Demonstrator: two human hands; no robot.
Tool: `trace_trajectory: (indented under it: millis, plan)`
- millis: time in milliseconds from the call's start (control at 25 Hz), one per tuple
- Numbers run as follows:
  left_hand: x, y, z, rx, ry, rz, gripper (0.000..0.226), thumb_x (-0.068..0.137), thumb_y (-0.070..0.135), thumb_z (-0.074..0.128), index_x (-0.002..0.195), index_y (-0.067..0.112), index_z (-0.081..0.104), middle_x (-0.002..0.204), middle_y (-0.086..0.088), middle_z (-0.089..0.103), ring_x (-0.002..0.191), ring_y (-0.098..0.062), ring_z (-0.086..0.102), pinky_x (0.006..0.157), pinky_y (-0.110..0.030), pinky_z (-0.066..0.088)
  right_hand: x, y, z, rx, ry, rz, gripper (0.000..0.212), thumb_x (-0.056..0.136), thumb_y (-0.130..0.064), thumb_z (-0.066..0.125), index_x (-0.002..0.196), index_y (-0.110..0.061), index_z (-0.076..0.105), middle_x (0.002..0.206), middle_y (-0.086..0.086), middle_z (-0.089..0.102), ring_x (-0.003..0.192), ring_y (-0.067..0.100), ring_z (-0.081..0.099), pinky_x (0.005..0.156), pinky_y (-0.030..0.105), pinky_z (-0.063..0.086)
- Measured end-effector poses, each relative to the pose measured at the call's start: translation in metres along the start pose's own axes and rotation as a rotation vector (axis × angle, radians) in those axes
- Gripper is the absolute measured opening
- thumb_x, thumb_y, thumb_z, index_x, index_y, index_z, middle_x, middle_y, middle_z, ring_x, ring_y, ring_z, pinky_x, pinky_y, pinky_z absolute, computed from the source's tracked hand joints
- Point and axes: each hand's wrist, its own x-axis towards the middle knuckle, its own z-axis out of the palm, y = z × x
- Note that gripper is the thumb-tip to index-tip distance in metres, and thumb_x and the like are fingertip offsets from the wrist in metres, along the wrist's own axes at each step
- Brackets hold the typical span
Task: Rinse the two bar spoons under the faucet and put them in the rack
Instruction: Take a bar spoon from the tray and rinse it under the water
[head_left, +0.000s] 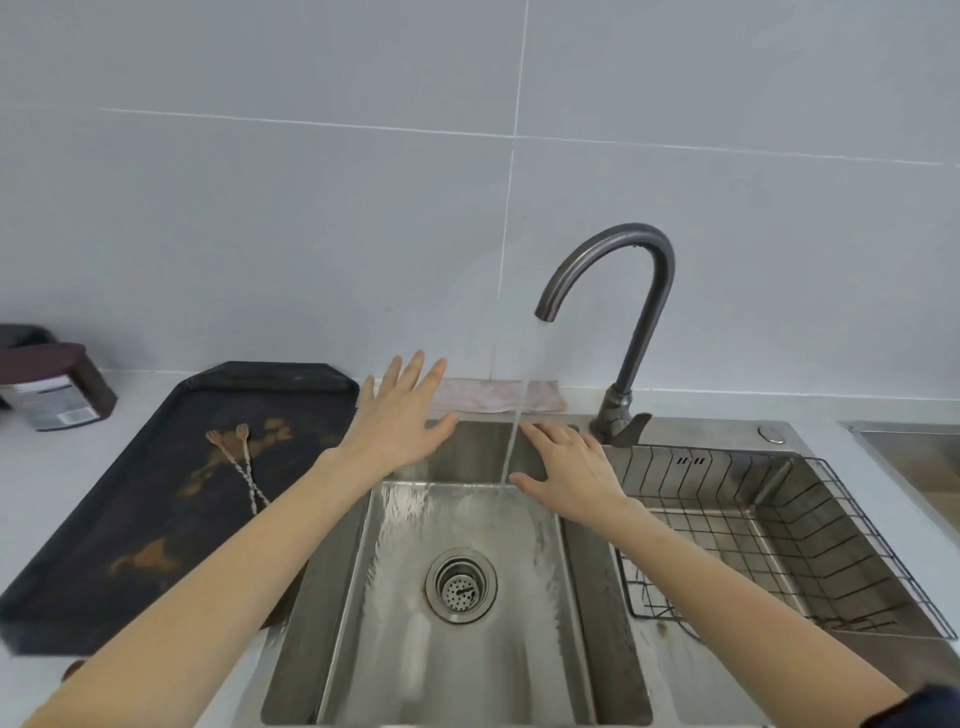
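Two thin bar spoons (244, 465) with twisted stems lie side by side on a dark tray (93, 561) left of the sink, forked ends pointing away from me. Water runs from the curved grey faucet (631, 312) into the steel sink (467, 649). My left hand (400, 415) hovers with fingers spread over the sink's back left corner, right of the spoons. My right hand (569, 475) is spread flat just right of the water stream, empty. The wire rack (810, 530) sits in the sink's right side and holds nothing.
A pinkish cloth (493, 397) lies along the back ledge behind the sink. A dark container with a label (57, 384) stands at the far left by the wall. The drain strainer (461, 584) is in the basin floor. A second steel surface (914, 441) starts at the far right.
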Motion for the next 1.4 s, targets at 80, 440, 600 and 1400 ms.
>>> trace_trajectory:
  millis: [80, 440, 600, 1400]
  plan:
    - [-0.012, -0.024, 0.01, -0.009, -0.034, -0.039, 0.066, 0.094, 0.044, 0.035, 0.149, 0.021, 0.007, 0.16, -0.007, 0.001, 0.147, -0.027, 0.001, 0.119, -0.05, 0.008, 0.002, -0.023, 0.01, 0.023, -0.041, -0.006, 0.071, 0.09, -0.048, 0.049, 0.148, -0.022, 0.019, 0.156, 0.004, 0.024, 0.146, 0.02, 0.018, 0.12, 0.041, 0.012]
    - [-0.043, -0.132, 0.039, -0.082, -0.138, -0.228, 0.061, 0.093, 0.041, 0.042, 0.146, 0.017, 0.022, 0.155, -0.006, 0.025, 0.138, -0.026, 0.034, 0.111, -0.044, 0.035, 0.032, -0.128, 0.05, 0.106, -0.118, -0.111, 0.053, 0.092, -0.037, 0.05, 0.139, -0.015, 0.038, 0.137, 0.009, 0.05, 0.125, 0.027, 0.048, 0.103, 0.04, 0.04]
    - [-0.044, -0.173, 0.052, -0.197, -0.152, -0.37, 0.051, 0.093, 0.036, 0.045, 0.139, 0.016, 0.037, 0.145, -0.006, 0.044, 0.123, -0.024, 0.053, 0.101, -0.04, 0.045, 0.054, -0.171, 0.07, 0.195, -0.168, -0.117, 0.041, 0.093, -0.027, 0.05, 0.131, -0.011, 0.049, 0.126, 0.012, 0.055, 0.119, 0.03, 0.051, 0.094, 0.041, 0.047]
    - [-0.015, -0.229, 0.117, -0.382, -0.146, -0.689, 0.019, 0.087, 0.033, 0.058, 0.083, 0.014, 0.057, 0.1, -0.011, 0.069, 0.092, -0.03, 0.063, 0.073, -0.035, 0.048, 0.115, -0.259, 0.136, 0.092, -0.332, -0.082, 0.022, 0.091, -0.015, 0.051, 0.105, 0.0, 0.06, 0.113, 0.018, 0.064, 0.106, 0.037, 0.059, 0.084, 0.039, 0.048]
